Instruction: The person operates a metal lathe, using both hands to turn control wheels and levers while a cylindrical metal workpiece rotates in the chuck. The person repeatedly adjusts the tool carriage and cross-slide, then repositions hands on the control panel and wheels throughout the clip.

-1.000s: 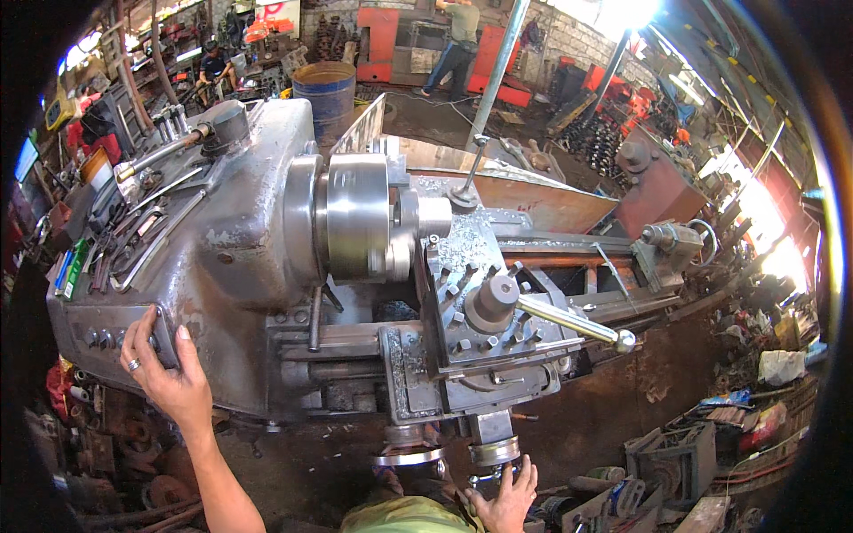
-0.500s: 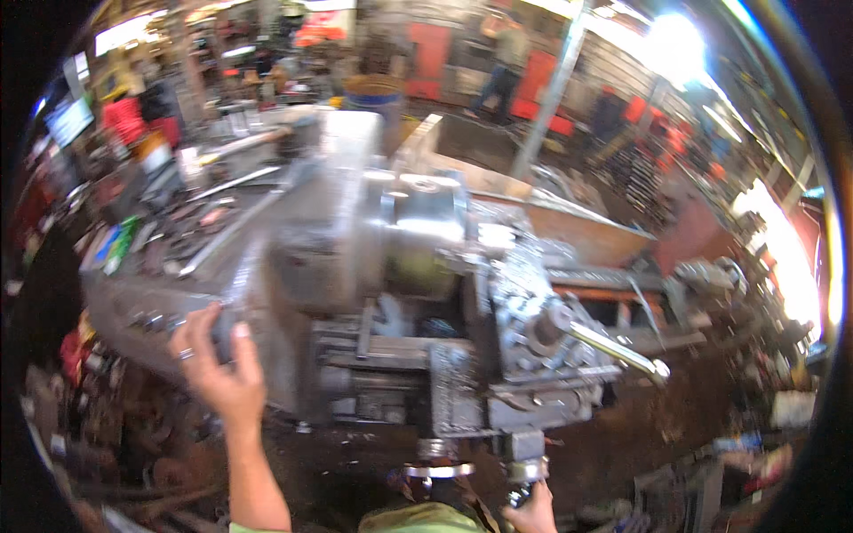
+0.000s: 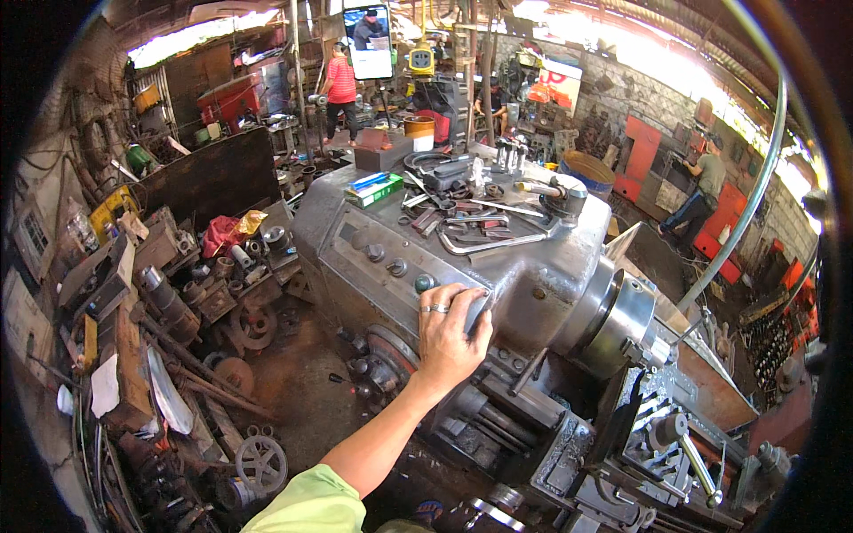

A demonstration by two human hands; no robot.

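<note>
My left hand (image 3: 449, 342) reaches onto the front of a lathe's grey headstock (image 3: 546, 271). Its fingers curl around a dark grey piece at the panel's right end, mostly hidden by the hand, so its kind is unclear. Just left of the fingertips sits a round green-topped button (image 3: 425, 282), with two dark knobs (image 3: 397, 266) further along the panel. The shiny chuck (image 3: 622, 320) is to the right of this hand. Beyond it stands the tool post with its long metal handle (image 3: 697, 462). My right hand is out of view.
Wrenches, a C-clamp (image 3: 493, 244) and a green box (image 3: 378, 191) lie on the headstock. Scrap metal and a spoked wheel (image 3: 261, 462) crowd the floor at left. People stand further back, one in a red shirt (image 3: 340, 80), another by red panels (image 3: 711, 173).
My view has swung left, and the lathe appears further right. My left hand stays at the headstock front. My right hand, earlier at a crank handle near the lower edge, has left the view.
</note>
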